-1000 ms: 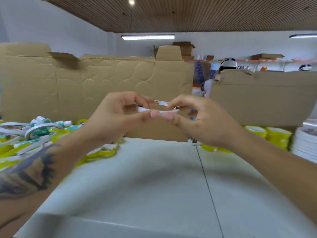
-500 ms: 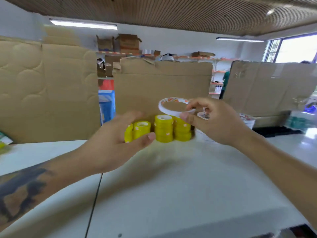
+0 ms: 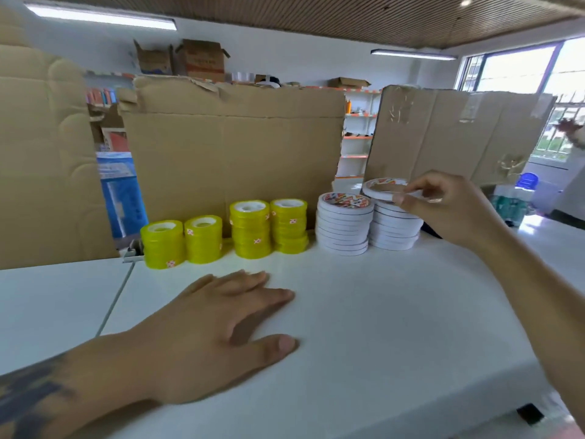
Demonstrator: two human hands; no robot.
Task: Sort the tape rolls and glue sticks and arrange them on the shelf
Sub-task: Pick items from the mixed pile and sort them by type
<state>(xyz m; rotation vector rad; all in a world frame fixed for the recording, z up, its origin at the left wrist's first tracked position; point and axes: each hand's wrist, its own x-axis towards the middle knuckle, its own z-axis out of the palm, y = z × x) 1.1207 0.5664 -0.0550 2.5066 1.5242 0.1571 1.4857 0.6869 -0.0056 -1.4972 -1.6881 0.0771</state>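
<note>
White tape roll (image 3: pixel 384 189), pinched in the right hand (image 3: pixel 449 210), hovered over the right white stack (image 3: pixel 394 228) at two o'clock. Released off-centre, it could slide off or topple that stack. The left hand (image 3: pixel 202 331) lay flat and empty on the table (image 3: pixel 380 312).

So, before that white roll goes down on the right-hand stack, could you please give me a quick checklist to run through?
1. Right hand pinches the white tape roll: ok.
2. Roll over the right white stack: ok.
3. Roll level: not ok, slightly tilted.
4. Right white stack straight: not ok, its rolls sit a little offset.
5. Left hand flat on the table, away from the stacks: ok.
6. Roll matches the left white stack in type: cannot tell, the label is partly hidden.
</note>
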